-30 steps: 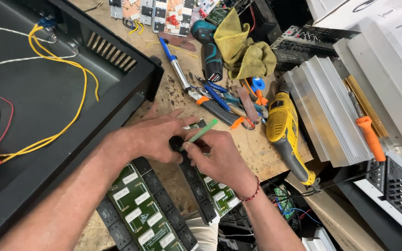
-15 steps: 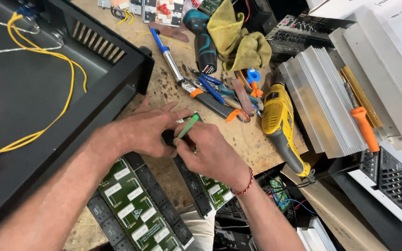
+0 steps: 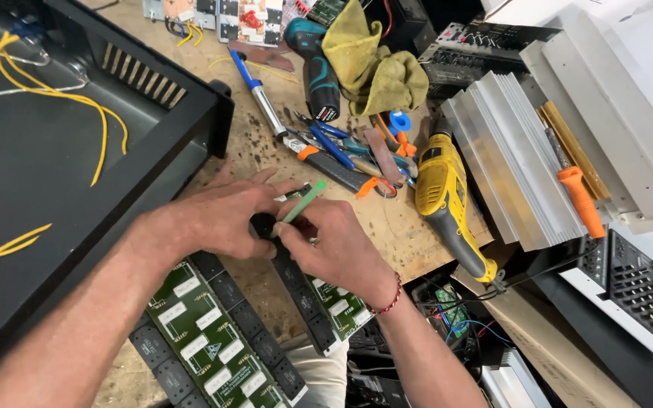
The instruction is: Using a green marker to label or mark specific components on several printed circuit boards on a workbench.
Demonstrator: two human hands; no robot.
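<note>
My right hand [image 3: 339, 249] grips a slim green-handled tool [image 3: 301, 202] and presses its tip down onto the top end of a green circuit board with black components [image 3: 325, 306]. My left hand [image 3: 230, 215] lies over that same end of the board, fingers spread flat, steadying it; the spot where the tool touches is hidden under my fingers. A second, similar green circuit board [image 3: 205, 344] lies beside it to the left, under my left forearm.
A large black metal chassis [image 3: 54, 136] with yellow wires fills the left. Beyond my hands lie a blue-handled soldering iron [image 3: 255, 94], pliers [image 3: 334, 143], a yellow drill [image 3: 447, 200], a teal drill [image 3: 317, 72], a yellow cloth [image 3: 372, 64] and aluminium heat sinks [image 3: 512, 162].
My hands keep the same hold on the board and the green tool; only the camera view shifted slightly, so everything sits a little lower and further right.
</note>
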